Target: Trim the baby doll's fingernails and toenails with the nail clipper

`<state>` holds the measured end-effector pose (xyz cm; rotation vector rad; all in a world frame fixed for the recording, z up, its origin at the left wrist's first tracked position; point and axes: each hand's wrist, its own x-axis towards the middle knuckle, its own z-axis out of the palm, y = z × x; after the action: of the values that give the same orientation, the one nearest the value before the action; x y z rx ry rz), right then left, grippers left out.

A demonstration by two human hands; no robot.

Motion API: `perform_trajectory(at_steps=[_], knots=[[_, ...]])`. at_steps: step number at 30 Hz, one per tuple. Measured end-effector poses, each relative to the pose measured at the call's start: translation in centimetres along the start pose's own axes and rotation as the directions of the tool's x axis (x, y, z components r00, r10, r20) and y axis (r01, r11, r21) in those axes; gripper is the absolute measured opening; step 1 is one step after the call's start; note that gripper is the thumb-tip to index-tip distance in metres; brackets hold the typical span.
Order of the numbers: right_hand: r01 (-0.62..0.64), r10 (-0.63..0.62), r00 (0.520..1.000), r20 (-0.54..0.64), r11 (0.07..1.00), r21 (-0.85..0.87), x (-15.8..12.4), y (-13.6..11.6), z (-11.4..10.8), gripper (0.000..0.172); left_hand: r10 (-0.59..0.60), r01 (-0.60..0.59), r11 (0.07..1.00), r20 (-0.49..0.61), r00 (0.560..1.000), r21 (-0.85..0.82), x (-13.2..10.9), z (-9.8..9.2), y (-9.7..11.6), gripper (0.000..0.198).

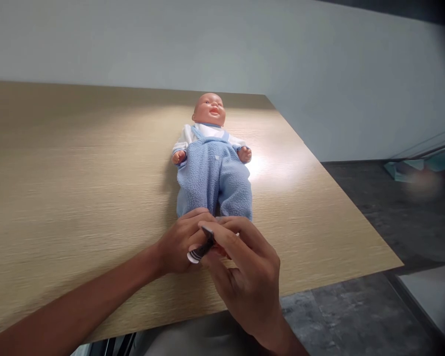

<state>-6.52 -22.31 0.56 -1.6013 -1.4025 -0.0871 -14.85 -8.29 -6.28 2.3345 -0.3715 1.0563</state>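
Note:
A baby doll (217,163) in blue fleece overalls and a white top lies on its back on the table, head pointing away from me. My left hand (187,237) is closed around the lower end of its legs, with the feet mostly hidden by my fingers. Between the thumb and fingers of my right hand (246,267) is a small dark shoe-like piece (203,246) with white stripes and a white edge. It is at the doll's foot, touching or close to my left hand; its exact fit there is hidden.
The wooden table (77,188) ends at a slanted right edge and at the front edge close to my body. A pale wall (152,44) rises behind it. On the right, grey floor (341,306) and turquoise objects (404,169) show.

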Motion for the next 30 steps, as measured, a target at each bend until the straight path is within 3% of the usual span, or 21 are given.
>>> perform_trajectory(at_steps=[9, 13, 18, 21, 26, 30], knots=[[0.015, -0.011, 0.997, 0.078, 0.998, -0.058, 0.1, 0.3, 0.0, 0.019, 0.024, -0.024, 1.0, -0.012, 1.0, -0.013, 0.7, 0.0, 0.2, 0.015], [-0.148, 0.139, 0.988, 0.067, 0.978, 0.144, -0.5, 1.0, -0.7, 0.008, 0.034, -0.037, 0.998, 0.047, 0.998, 0.05, 1.1, -0.4, 0.7, 0.017], [-0.31, 0.269, 0.949, 0.165, 0.894, 0.324, -0.1, 1.7, -3.1, 0.02, -0.014, -0.011, 0.992, 0.194, 0.981, 0.127, 1.2, -1.0, 0.9, 0.01], [-0.334, 0.255, 0.93, 0.266, 0.888, 0.317, 1.0, 2.2, -4.3, 0.028, -0.049, 0.005, 0.987, 0.276, 0.96, 0.158, 1.3, -1.4, 0.7, 0.014], [-0.32, 0.138, 0.88, 0.454, 0.879, 0.354, 3.3, 4.5, -4.5, 0.045, -0.033, -0.027, 0.978, 0.28, 0.959, 0.208, 1.3, -1.2, 0.7, 0.02], [-0.303, 0.05, 0.871, 0.489, 0.839, 0.453, 5.7, 6.3, -3.9, 0.045, -0.105, -0.006, 0.957, 0.365, 0.925, 0.289, 0.8, -0.5, 1.3, 0.014]])
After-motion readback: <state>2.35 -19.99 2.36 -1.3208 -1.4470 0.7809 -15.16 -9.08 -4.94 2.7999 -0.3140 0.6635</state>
